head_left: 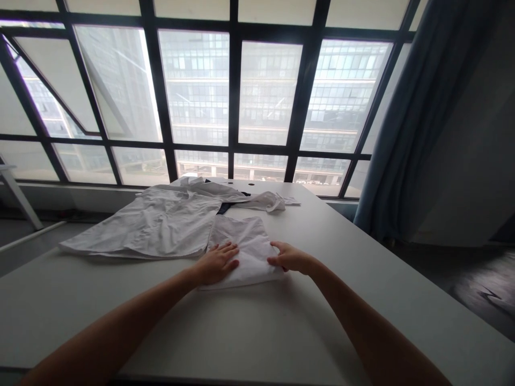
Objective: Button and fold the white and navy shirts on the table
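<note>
Standing at the far left, a white angled metal strut [20, 198] rises from the grey floor [24, 236]. Behind it, a black-framed grid window [234, 91] spans the rear wall, with a glass-fronted multi-storey building [269, 91] visible through the panes. A pale grey-white worktop [249, 332] extends across the lower frame, its far edge near the window. On it, a creased white cotton shirt body [148, 225] lies flat and spread. A crumpled white sleeve [261, 202] runs along the far side, and a narrow dark navy strip [227, 207] shows beside it. A folded rectangular white fabric pad [249, 246] lies on the worktop just right of the shirt body, directly in front of the person; whether it joins the shirt cannot be determined.

The left hand [215, 264] rests on the pad's left side, its fingers [229, 251] extended and released. The right hand [289, 257] rests on the pad's right edge, its fingers [277, 252] lightly curved and not clenched.

At the right, a blue curtain [402, 134] hangs beside the window, above a dark floor [483, 289].
</note>
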{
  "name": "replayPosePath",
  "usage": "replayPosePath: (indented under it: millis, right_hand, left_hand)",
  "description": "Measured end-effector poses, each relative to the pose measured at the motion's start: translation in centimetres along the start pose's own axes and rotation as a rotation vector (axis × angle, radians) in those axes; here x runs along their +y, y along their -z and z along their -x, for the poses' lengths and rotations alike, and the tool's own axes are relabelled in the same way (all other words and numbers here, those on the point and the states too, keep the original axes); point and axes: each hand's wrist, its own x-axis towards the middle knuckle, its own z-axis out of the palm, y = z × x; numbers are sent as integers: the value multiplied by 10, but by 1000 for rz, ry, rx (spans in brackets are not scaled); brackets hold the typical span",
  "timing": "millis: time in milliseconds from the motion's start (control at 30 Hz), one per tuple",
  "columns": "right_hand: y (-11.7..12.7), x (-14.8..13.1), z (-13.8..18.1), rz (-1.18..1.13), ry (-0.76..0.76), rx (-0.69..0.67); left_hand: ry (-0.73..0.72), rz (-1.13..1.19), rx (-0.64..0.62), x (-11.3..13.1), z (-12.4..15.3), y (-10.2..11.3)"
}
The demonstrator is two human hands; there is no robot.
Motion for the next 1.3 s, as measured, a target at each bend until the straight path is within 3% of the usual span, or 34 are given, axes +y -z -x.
replayPosePath:
  millis: [133,233,300,367,467,600,733,867,1100,1200,1300]
  right_hand:
    - [1,-5,7,266,-8,-45]
    - [-7,-16,15,595,12,113]
    - [-22,-23,16,735,141,325]
    - [-41,-26,10,779,368,439]
    - [-68,-19,-9,792,551,304]
    - [-69,-3,-31,794,444,141]
    - [-48,4,-38,793,302,148]
    - [-41,3,-36,816,256,164]
    - [-48,-21,10,997,233,221]
    - [-50,-31,28,974,229,272]
    - [-51,-27,25,867,381,335]
  left_hand:
    - [27,-7,-17,1,0,1]
    - [31,-34,-41,6,0,5]
    - [-4,-43,-34,12,0,6]
    - [-68,-42,4,19,-1,3]
    - [-73,-27,37,23,-3,-4]
    - [44,-40,29,13,-1,-11]
    - [148,-81,40,2,6,-8]
    - [181,-83,14,-1,9,-2]
    - [-48,-78,-16,-17,9,20]
    - [-126,-85,101,-10,11,32]
    - [-179,-10,231,16,15,32]
